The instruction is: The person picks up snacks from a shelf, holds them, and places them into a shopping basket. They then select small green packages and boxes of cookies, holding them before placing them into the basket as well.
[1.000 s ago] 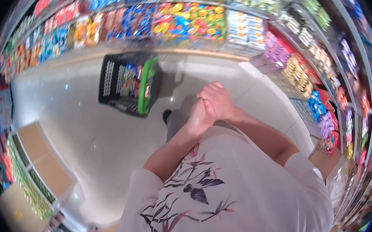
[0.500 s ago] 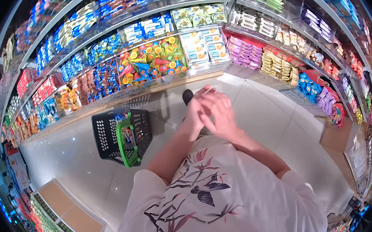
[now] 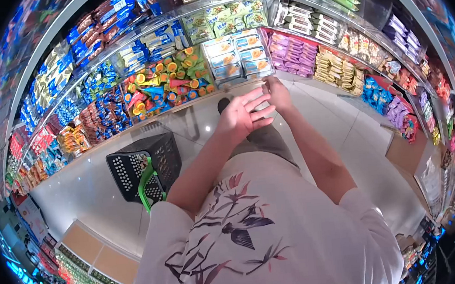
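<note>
My left hand (image 3: 242,113) is turned palm up in front of my body, its fingers spread and nothing on it. Close beside it on the right, my right hand (image 3: 278,93) is seen from its side, fingers partly hidden and loosely extended toward the shelf, with no item visible in it. Just beyond both hands are white packs with orange pictures (image 3: 239,54) in a clear bin. Purple packets (image 3: 291,55) lie to their right. On the left is a bin of yellow, red, blue and green candy packs (image 3: 165,82).
A black shopping basket (image 3: 125,175) with a green handle (image 3: 145,181) stands on the tiled floor (image 3: 87,181) to my left. Curved shelves of snacks wrap around ahead. Gold packets (image 3: 340,71) lie at the right. A low display stand (image 3: 114,265) is behind left, a cardboard box (image 3: 409,150) at right.
My hands were together, one over the other; now they have parted and the left palm has turned up. The view has shifted slightly, with the basket now farther left.
</note>
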Tool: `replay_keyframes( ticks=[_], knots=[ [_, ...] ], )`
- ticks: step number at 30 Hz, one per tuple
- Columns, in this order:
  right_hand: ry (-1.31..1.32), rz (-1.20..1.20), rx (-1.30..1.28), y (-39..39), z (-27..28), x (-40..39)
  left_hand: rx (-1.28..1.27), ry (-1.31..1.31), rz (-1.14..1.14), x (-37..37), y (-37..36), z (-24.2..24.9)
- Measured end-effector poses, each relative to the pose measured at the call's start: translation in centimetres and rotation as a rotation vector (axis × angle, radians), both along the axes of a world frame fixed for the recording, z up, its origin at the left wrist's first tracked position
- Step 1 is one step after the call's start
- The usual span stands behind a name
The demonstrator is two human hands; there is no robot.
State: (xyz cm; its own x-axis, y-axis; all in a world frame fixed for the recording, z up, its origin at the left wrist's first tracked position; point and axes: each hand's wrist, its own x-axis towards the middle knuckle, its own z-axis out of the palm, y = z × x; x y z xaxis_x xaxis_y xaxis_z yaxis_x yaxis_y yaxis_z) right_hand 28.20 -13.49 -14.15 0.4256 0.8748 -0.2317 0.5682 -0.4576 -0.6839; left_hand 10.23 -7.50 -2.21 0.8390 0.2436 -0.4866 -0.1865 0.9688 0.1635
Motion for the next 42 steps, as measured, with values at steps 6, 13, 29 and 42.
replay_keyframes(
  ticks=[6,13,29,42],
  knots=[
    [-0.093,0.142,-0.213,-0.3,-10.4,6.1,-0.169,0.326,0.264,1.9,0.7,-3.7],
    [-0.188,0.35,-0.294,9.4,-18.8,9.6,-0.317,0.418,0.623,2.2,-0.8,-10.7],
    [-0.371,0.684,-0.196,15.3,-23.5,1.9,-0.452,0.292,0.888,6.6,-5.0,-17.5],
    [-0.107,0.719,-0.113,15.6,-23.1,3.9,-0.341,0.549,0.955,3.4,-0.3,-25.5]
  ],
)
